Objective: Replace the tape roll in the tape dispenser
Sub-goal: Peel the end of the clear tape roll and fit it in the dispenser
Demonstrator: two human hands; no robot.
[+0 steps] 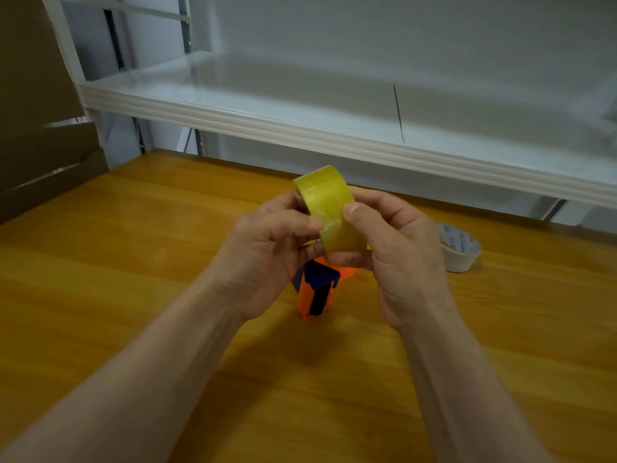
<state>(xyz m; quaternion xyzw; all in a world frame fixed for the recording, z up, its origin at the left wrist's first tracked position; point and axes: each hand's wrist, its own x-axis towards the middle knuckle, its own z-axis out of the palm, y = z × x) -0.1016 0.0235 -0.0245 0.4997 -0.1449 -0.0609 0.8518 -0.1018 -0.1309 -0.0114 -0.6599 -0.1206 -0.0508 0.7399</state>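
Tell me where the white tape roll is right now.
In the head view, the white tape roll lies on the wooden table at the right, just beyond the right hand, untouched.

The lower part of the yellow tape roll (pixel 329 208) is covered by the fingers of the left hand (pixel 263 259) and the right hand (pixel 397 248), so its core cannot be seen. The orange tape dispenser (pixel 317 289) stands behind and under both hands; only its handle and a dark blue part show, and the rest of it is hidden. The white tape roll (pixel 460 248) has small print that is too small to read, and its left side is behind the right hand. The brown cardboard (pixel 36 128) is cut by the left edge
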